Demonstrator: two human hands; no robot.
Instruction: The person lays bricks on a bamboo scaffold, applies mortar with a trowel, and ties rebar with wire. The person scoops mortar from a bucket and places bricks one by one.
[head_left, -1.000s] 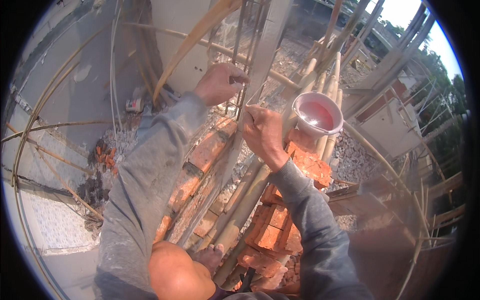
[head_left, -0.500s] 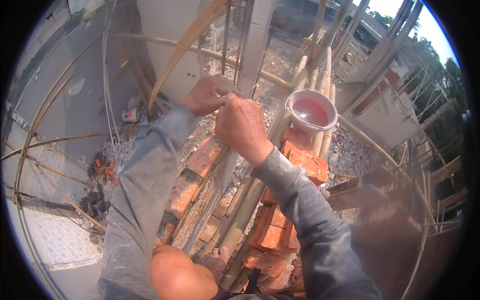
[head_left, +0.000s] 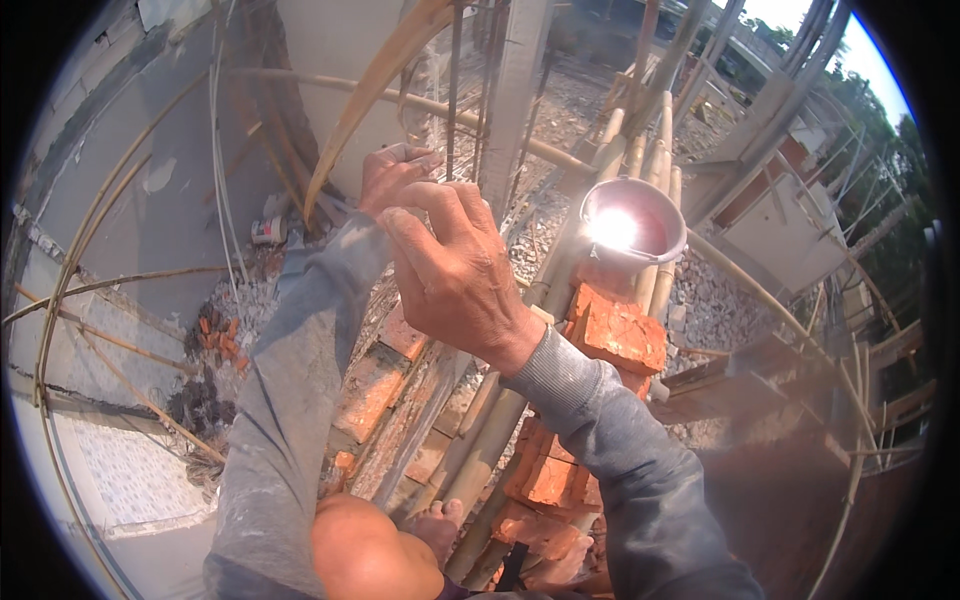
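Observation:
Beside thin upright steel rods (head_left: 452,110), my left hand (head_left: 390,175) has its fingers bent together, partly behind my right hand; what it holds is unclear. In front of it my right hand (head_left: 455,270) is curled, its fingertips turned away, so anything in them is hidden. Below both hands runs a low brick course (head_left: 365,400) with mortar. To the right, a bucket (head_left: 652,240) of pinkish liquid, glaring with sunlight, sits by bamboo poles (head_left: 662,155), above loose red bricks (head_left: 615,330). A pale vertical post (head_left: 515,70) stands just beyond the rods.
My bare foot (head_left: 435,530) rests among the poles at bottom centre. A grey wall (head_left: 120,260) with bent bamboo strips stands at left, with rubble (head_left: 220,340) and a small container (head_left: 268,230) below. Curved bamboo (head_left: 370,90) crosses above my hands. More scaffolding and broken masonry fill the right.
My right hand has moved leftward from the post and now lies over my left forearm and wrist, its fingers more arched. My left hand has shifted a little down and left.

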